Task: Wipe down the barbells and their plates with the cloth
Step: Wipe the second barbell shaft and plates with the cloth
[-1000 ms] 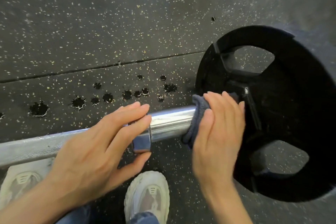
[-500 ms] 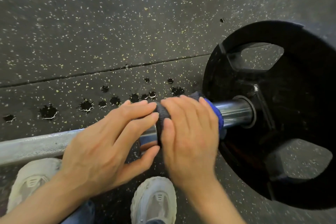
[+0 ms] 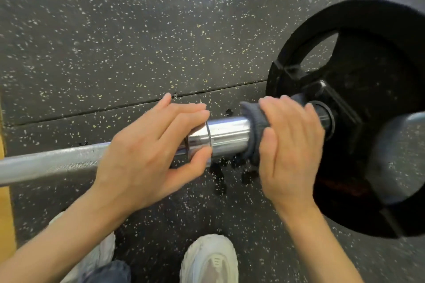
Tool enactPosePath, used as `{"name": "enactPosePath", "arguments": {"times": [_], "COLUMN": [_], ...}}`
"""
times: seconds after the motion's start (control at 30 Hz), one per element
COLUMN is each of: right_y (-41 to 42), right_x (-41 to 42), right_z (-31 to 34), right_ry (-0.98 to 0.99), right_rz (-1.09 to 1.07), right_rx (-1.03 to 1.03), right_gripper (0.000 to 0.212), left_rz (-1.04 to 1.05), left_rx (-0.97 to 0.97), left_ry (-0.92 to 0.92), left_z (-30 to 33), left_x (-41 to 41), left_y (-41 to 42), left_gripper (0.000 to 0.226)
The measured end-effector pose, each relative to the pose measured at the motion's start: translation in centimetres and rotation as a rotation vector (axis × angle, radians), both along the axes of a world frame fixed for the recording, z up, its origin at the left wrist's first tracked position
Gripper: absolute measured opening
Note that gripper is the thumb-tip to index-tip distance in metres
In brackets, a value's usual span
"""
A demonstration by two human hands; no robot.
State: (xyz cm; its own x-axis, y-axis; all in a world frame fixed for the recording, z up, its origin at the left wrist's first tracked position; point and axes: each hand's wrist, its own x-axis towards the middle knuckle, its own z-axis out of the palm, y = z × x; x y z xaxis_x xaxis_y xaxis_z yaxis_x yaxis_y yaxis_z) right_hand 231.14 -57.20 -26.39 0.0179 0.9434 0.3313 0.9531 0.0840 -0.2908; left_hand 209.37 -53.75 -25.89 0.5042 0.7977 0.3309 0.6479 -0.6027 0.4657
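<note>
A chrome barbell [image 3: 230, 135] lies across the rubber floor, its knurled shaft running off to the left. A black weight plate [image 3: 358, 71] with cut-out grips sits on the sleeve at the right. My right hand [image 3: 289, 149] wraps a dark grey cloth [image 3: 255, 119] around the sleeve, just left of the plate's hub. My left hand [image 3: 151, 151] holds the bar at its collar, fingers over the top and thumb underneath. Most of the cloth is hidden under my right palm.
The floor [image 3: 115, 41] is dark speckled rubber with a seam and several small pits near the bar. My two pale shoes [image 3: 209, 259] stand below the bar. A wooden strip [image 3: 4, 202] runs along the left edge.
My right hand slid the cloth left from the plate to the collar, then back right toward the plate hub. My left hand stayed on the collar. The view shifted.
</note>
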Motion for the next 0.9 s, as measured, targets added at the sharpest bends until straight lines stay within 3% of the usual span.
{"name": "enactPosePath", "arguments": {"times": [0.07,0.13,0.23,0.3,0.37,0.47,0.57,0.67,0.8,0.9], "right_y": [0.9,1.6,1.9,2.9,4.0,5.0,5.1,6.6,8.8,9.4], "right_x": [-1.1,-4.3,-5.0,-1.6,0.5,-3.2,-6.8,-2.8,-1.5,-6.6], "right_z": [-0.1,-0.4,-0.8,-1.3,-1.4,-1.3,-1.7,-2.0,-1.8,-2.1], "right_ry": [0.090,0.159,0.075,-0.010,0.046,0.180,0.148,0.017,0.179,0.219], "right_rz": [-0.189,-0.238,0.055,0.134,-0.030,-0.253,-0.028,0.185,-0.161,-0.101], "right_rx": [0.035,0.052,0.051,0.061,0.079,0.141,0.140,0.126,0.160,0.166], "right_gripper": [0.044,0.044,0.047,0.048,0.046,0.043,0.044,0.047,0.045,0.044], "left_rz": [0.020,0.015,0.010,0.008,0.001,0.036,0.064,0.099,0.209,0.261], "left_rx": [0.009,0.036,0.056,0.084,0.134,0.175,0.141,0.073,-0.006,-0.020], "left_ry": [-0.018,-0.048,-0.046,-0.008,0.002,0.000,-0.019,-0.036,-0.040,0.000], "left_z": [0.1,0.2,-0.1,-0.5,-0.9,-1.0,-0.8,-0.6,0.1,0.3], "left_x": [0.0,0.1,0.2,0.2,0.1,0.2,0.3,0.3,0.8,1.0], "left_y": [0.9,1.4,1.2,1.2,2.1,3.4,4.3,5.6,7.2,8.5], "left_gripper": [0.036,0.029,0.033,0.039,0.039,0.038,0.040,0.041,0.042,0.041]}}
